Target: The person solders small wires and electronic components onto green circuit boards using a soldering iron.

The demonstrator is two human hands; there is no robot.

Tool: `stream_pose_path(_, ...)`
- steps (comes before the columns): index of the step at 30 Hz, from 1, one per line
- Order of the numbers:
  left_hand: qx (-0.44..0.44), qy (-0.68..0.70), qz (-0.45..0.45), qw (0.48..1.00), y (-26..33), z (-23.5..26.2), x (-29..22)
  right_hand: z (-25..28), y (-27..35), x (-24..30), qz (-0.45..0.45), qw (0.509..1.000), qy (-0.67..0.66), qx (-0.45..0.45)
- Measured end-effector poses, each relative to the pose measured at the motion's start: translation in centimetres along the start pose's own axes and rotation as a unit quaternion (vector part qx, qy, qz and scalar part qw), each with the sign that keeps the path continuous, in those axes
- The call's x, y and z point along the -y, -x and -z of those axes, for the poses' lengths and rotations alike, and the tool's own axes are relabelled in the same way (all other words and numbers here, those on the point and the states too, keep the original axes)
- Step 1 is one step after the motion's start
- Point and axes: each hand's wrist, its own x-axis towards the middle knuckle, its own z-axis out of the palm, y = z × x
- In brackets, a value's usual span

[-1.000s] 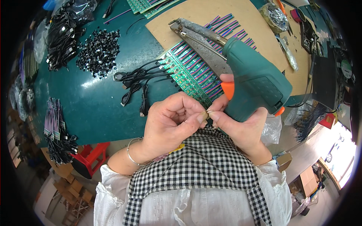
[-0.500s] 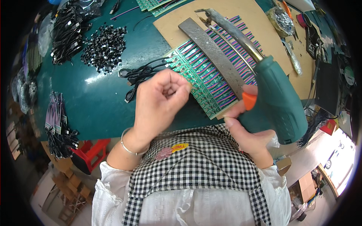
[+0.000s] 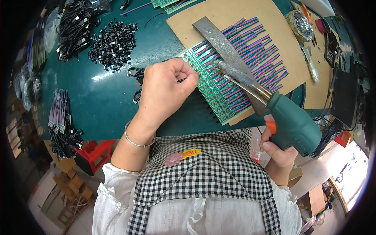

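Note:
My right hand (image 3: 280, 152) grips a green trigger-type soldering gun (image 3: 297, 123), with a finger at its orange trigger. The gun's worn grey tip and thin metal feed tube reach over a panel of green circuit boards (image 3: 209, 88), close to the fingers of my left hand. Along the panel run rows of multicoloured wires (image 3: 254, 56). A grey metal bar (image 3: 223, 43) lies across these wires. At the panel's left edge my left hand (image 3: 164, 88) is closed in a pinch. A short dark piece of black cable (image 3: 181, 80) shows between its fingers; the rest is hidden.
Under the panel lies a tan board (image 3: 290, 58) on the green table (image 3: 98, 117). Black cables (image 3: 135, 72) lie beside my left hand. Farther left are a heap of small black connectors (image 3: 113, 45) and bundled cables (image 3: 74, 29). A foil-wrapped lump (image 3: 299, 25) sits back right.
The soldering gun has come down and nearer, its tip now over the panel near my left fingers. My left hand stays pinched at the panel edge. The view has shifted slightly.

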Motion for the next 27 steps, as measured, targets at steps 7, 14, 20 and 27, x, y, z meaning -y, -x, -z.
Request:
stream_pose_path(7, 0.038, 0.002, 0.003, 0.999, -0.5, 0.6, 0.1, 1.1, 0.5, -0.7, 0.0, 0.996, 0.06, 0.067)
stream_pose_path(14, 0.004, -0.012, 0.005, 1.0, -0.4, 0.0, -0.1, 0.8, 0.3, -0.8, -0.025, 0.995, 0.05, 0.078)
stream_pose_path(20, -0.03, -0.053, -0.017, 0.998, -0.1, -0.4, -0.9, 0.6, 0.0, -0.9, -0.001, 0.995, 0.053, 0.089)
stream_pose_path(27, -0.056, -0.079, -0.031, 0.995, 0.2, -0.9, -0.9, 0.4, -0.3, -1.0, 0.011, 0.994, 0.063, 0.09)
